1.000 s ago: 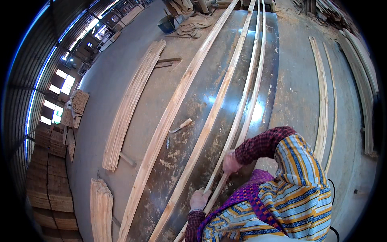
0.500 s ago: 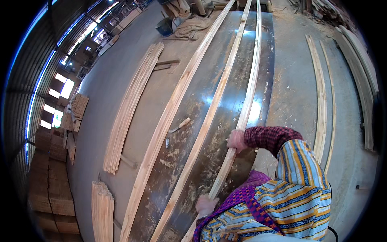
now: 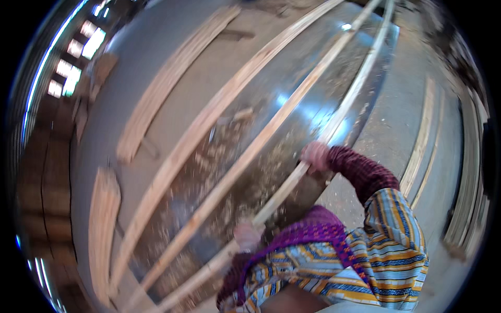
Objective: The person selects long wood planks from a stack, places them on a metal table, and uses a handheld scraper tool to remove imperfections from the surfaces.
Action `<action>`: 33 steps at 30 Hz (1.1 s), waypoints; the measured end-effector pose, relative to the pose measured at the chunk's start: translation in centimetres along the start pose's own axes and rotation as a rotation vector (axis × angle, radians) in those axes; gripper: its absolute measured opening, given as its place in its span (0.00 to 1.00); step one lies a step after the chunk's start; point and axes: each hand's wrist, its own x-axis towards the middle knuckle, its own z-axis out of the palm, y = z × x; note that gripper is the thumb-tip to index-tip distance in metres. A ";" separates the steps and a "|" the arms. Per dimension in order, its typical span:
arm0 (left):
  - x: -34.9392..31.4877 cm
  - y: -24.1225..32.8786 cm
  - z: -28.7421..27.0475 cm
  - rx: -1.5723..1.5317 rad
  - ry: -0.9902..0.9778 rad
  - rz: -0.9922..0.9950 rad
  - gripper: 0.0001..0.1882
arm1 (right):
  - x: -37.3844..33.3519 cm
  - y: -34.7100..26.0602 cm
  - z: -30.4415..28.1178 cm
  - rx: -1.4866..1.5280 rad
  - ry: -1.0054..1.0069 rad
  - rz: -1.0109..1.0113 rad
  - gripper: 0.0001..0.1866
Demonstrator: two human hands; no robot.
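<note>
A long, pale wooden strip runs along the right side of a dark, sawdust-strewn metal-topped surface. My right hand is closed round this strip, farther up its length. Nearer my body, my left hand grips the same strip, its fingers blurred by motion. Alongside lie a middle strip and a left strip, both untouched. Between those two rests a small tool with a wooden handle, smeared in this view. The far ends of the strips reach the top of the picture.
Bundled strips lie at the left in a longer stack and a shorter stack. Wood is piled against the far left. On the right floor are two thin lengths, including a plank, and beyond them thick boards.
The view has tilted and shifted, so the strips slant more and the picture is blurred. Both hands still hold the right strip, and my left hand appears farther from my right.
</note>
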 end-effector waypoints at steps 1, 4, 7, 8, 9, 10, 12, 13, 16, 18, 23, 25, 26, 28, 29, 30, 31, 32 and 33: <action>-1.2 -1.2 1.3 0.146 0.043 -0.059 0.32 | 0.2 -0.7 -0.4 -0.020 -0.033 0.030 0.26; -3.7 -7.3 1.5 -0.079 0.145 -0.121 0.36 | 0.8 -4.0 -3.9 0.006 -0.174 0.220 0.27; -6.6 -9.4 3.4 0.016 0.117 -0.257 0.35 | 5.1 -6.0 -3.3 0.132 -0.074 0.013 0.28; -6.4 -9.4 2.3 0.029 -0.031 -0.334 0.35 | 7.3 -7.2 -2.5 0.076 0.017 -0.042 0.28; -7.1 -10.1 1.6 0.009 -0.050 -0.352 0.36 | 10.2 -9.9 -2.6 0.059 0.050 -0.039 0.30; -7.8 -8.6 0.2 -0.024 -0.070 -0.372 0.36 | 11.4 -11.5 -4.3 0.044 0.075 -0.038 0.31; -8.6 -9.1 -2.2 -0.015 0.067 -0.249 0.34 | 15.8 -14.6 -4.9 0.059 0.121 -0.104 0.34; -8.8 -9.4 -2.5 -0.032 0.003 -0.263 0.36 | 17.7 -16.7 -5.7 0.017 0.143 -0.153 0.36; -9.8 -10.6 -2.1 -0.020 -0.070 -0.249 0.38 | 23.1 -21.1 -5.6 -0.059 0.128 -0.173 0.43; -10.3 -11.1 0.6 -0.040 0.068 -0.227 0.37 | 25.4 -22.7 -4.3 -0.059 0.057 -0.167 0.45; -10.6 -10.6 -0.1 -0.060 -0.017 -0.244 0.34 | 28.4 -23.9 -2.6 -0.085 -0.106 -0.142 0.37; -10.5 -10.3 0.3 -0.043 0.001 -0.258 0.33 | 27.0 -23.9 -3.3 -0.056 -0.082 -0.322 0.30; -10.4 -10.3 0.5 -0.036 0.009 -0.264 0.32 | 25.7 -24.8 -4.0 -0.084 -0.086 -0.356 0.26; -10.0 -10.1 -0.1 -0.034 0.009 -0.252 0.29 | 24.6 -24.6 -3.3 -0.116 -0.215 -0.421 0.22; -9.7 -10.0 0.0 -0.032 0.014 -0.250 0.28 | 23.5 -24.2 -2.2 -0.165 -0.205 -0.435 0.20; -9.5 -10.0 0.0 -0.030 0.016 -0.248 0.27 | 22.3 -24.1 -1.4 -0.211 -0.195 -0.448 0.19; -9.5 -9.9 0.2 -0.056 0.032 -0.262 0.27 | 20.5 -24.4 -1.7 -0.233 -0.243 -0.463 0.18; -9.4 -9.8 0.4 -0.083 0.048 -0.274 0.27 | 19.3 -24.1 -1.6 -0.213 -0.228 -0.458 0.18; -9.5 -9.8 0.7 -0.110 0.061 -0.285 0.27 | 17.9 -23.7 -1.3 -0.191 -0.215 -0.452 0.18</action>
